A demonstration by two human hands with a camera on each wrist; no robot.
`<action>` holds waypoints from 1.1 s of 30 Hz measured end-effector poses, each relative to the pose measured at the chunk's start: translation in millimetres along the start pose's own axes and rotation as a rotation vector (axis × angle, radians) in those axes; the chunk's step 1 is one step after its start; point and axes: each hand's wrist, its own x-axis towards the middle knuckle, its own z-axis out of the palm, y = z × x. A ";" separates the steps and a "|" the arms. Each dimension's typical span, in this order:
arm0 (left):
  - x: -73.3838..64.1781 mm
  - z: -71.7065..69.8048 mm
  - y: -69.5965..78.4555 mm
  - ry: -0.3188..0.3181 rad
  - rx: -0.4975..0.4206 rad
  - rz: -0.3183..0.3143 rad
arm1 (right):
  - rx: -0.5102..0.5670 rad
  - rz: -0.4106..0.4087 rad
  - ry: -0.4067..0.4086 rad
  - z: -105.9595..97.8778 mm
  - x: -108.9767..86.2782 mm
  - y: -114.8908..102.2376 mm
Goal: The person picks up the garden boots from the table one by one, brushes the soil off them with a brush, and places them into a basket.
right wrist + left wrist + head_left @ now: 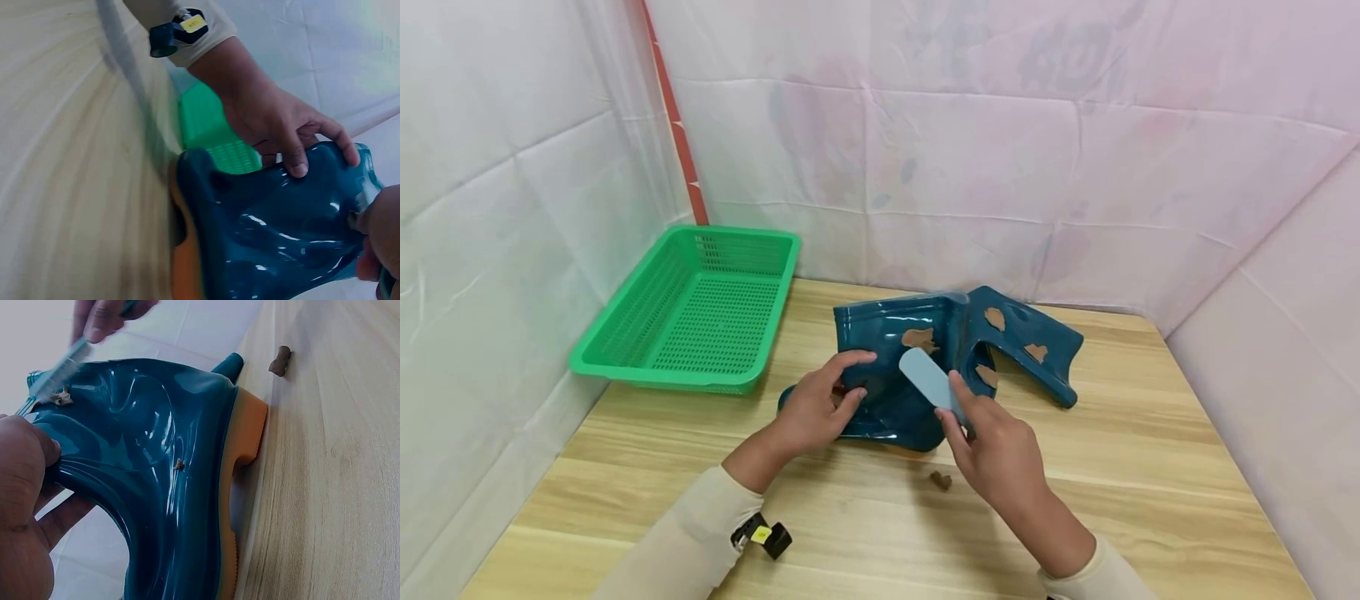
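A teal rubber boot (887, 400) with an orange sole (240, 434) stands on the table in front of me. My left hand (812, 412) grips its upper edge, thumb on one side and fingers on the other. In my right hand (1003, 454) is a light blue brush (927, 377); its bristles (59, 372) meet the boot near a brown mud patch (919, 338). A small brown speck (179, 465) sticks lower on the boot. Behind it, to the right, lies the second boot (1026, 329) with several brown patches.
A green perforated basket (786, 287) sits at the back left of the wooden table (1150, 467). One brown lump (940, 480) lies on the wood in front of the boot. White cloth walls (955, 158) enclose the back and sides.
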 end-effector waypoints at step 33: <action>0.5 0.1 1.3 0.020 0.012 0.002 | -0.013 -0.016 -0.078 6.1 -1.9 -5.6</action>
